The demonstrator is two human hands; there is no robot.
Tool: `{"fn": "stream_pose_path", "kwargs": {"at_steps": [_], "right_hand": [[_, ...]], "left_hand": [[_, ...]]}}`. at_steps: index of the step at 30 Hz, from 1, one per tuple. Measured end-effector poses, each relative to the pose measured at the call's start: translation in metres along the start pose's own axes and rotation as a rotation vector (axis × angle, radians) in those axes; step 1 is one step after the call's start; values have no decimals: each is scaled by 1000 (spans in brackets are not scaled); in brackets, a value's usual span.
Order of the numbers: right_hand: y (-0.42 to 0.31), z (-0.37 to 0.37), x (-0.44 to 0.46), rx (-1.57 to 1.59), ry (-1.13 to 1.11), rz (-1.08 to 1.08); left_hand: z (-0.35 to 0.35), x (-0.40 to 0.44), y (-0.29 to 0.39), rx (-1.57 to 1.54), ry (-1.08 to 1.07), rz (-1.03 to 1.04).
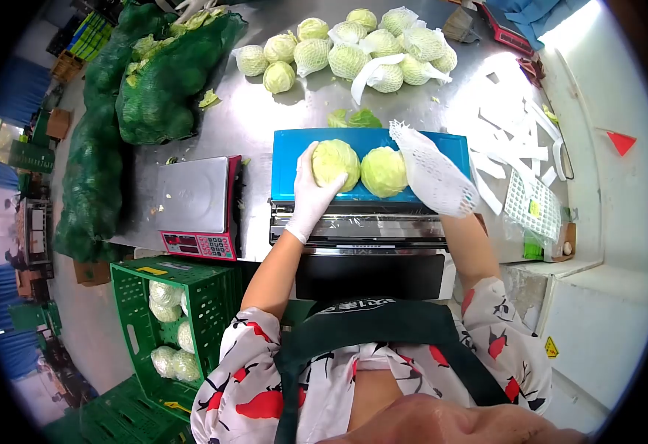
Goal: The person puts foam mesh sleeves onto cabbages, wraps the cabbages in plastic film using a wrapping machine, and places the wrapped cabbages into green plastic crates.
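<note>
Two round, pale green cabbages sit side by side on a flat blue plate [287, 152], both bare of netting. The left hand [314, 182], in a thin white glove, is curled around the left-hand cabbage [336, 161], thumb on the near side and fingers on the far side. The right-hand cabbage [384, 173] lies just to the right of that grip. Past it, a white foam net sleeve [436, 172] covers the right hand, so whether that hand is wide or closed cannot be told.

The work appears partly done. Beyond the grip, a cluster of cabbages [348, 61] rests on the metal table [257, 111]; many wear white netting, while a few nearer its left end look bare. Down and left of the grip, several pale, covered heads [165, 302] lie in a green slatted plastic crate [180, 271]. Left of the grip stands a red scale with a silver top [191, 196]; farther off, bulging dark green mesh sacks [165, 92] appear to hold more produce. Loose white foam strips [520, 144] lie right.
</note>
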State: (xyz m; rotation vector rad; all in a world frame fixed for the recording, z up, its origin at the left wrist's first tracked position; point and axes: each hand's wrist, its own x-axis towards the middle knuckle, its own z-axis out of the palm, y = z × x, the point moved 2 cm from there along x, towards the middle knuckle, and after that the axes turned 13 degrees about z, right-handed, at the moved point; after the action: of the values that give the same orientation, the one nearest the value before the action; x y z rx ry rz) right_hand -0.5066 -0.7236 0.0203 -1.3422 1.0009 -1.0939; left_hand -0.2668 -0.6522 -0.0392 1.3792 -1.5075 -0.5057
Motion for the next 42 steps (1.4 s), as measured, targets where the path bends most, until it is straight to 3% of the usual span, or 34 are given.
{"fn": "stream_pose_path", "kwargs": {"at_steps": [1,3,6,9,11,12,14,16,18,19,21,22,23,24,25,26,27,28,30,32,33,34,35,37,38,39,40,41,42], "right_hand": [[8,5,-2,495,-26,281],[3,-7,11,612,-189,288],[-7,-16,12,921,-755,307],[-11,41,-27,260,-376,273],[-30,60,-47,-168,-270,-76],[-34,71,-54,-226,-110,-236],[-50,75,-71,-650,258,-482],[-56,71,-84,-784,360,-502],[-51,54,-95,-630,177,-309],[-69,50,-92,-829,198,224],[-17,27,-108,-116,-35,280],[-5,19,-118,88,-118,331],[-6,21,-131,-28,-199,232],[-14,23,-145,-452,-214,-128],[-23,26,-155,-651,-235,-371],[-23,34,-162,-57,-682,178],[-26,41,-170,502,-738,842],[-18,26,-158,309,-931,750],[-16,15,-149,484,-481,373],[-35,6,-147,762,-280,469],[-27,-6,-151,827,-353,532],[-18,-12,-156,893,-427,596],[-13,-10,-157,471,-258,549],[19,-6,-153,60,-125,601],[33,-8,-149,-193,-90,518],[26,0,-143,-218,106,466],[18,11,-134,-243,301,408],[29,8,-120,-360,495,257],[26,6,-106,-410,623,263]], "left_hand": [[-4,1,6,0,-46,4],[-9,-1,6,30,-90,71],[-25,1,49,196,32,378],[-17,-5,102,-430,-71,217],[4,-22,103,-819,-113,159],[8,-28,108,-912,-7,47],[7,-51,90,-969,-130,-176],[-3,-62,90,-904,-149,-190],[-13,-69,91,-1007,-136,-197],[-20,-67,93,-1141,-111,-193],[-35,-75,81,-1315,44,-272],[-53,-70,91,-1480,40,-375],[-66,-62,104,-1468,89,-486],[-75,-58,109,-1452,139,-593],[-82,-62,100,-1448,103,-606],[-86,-70,89,-1442,66,-622],[-86,-80,82,-1420,37,-704],[-93,-94,73,-1545,-316,-651],[-82,-122,71,-1147,-749,-515],[-84,-127,87,-992,-883,-715],[-80,-130,68,-917,-681,-592],[-81,-121,47,-1033,-563,-473],[-82,-113,26,-1151,-453,-347],[-93,-89,56,-1297,-192,-384],[-94,-82,67,-1330,-163,-328],[-86,-83,57,-851,-172,-47],[-77,-77,51,-1220,-159,-452],[-70,-66,31,-823,-87,-331],[-63,-55,12,-427,-19,-209]]}}
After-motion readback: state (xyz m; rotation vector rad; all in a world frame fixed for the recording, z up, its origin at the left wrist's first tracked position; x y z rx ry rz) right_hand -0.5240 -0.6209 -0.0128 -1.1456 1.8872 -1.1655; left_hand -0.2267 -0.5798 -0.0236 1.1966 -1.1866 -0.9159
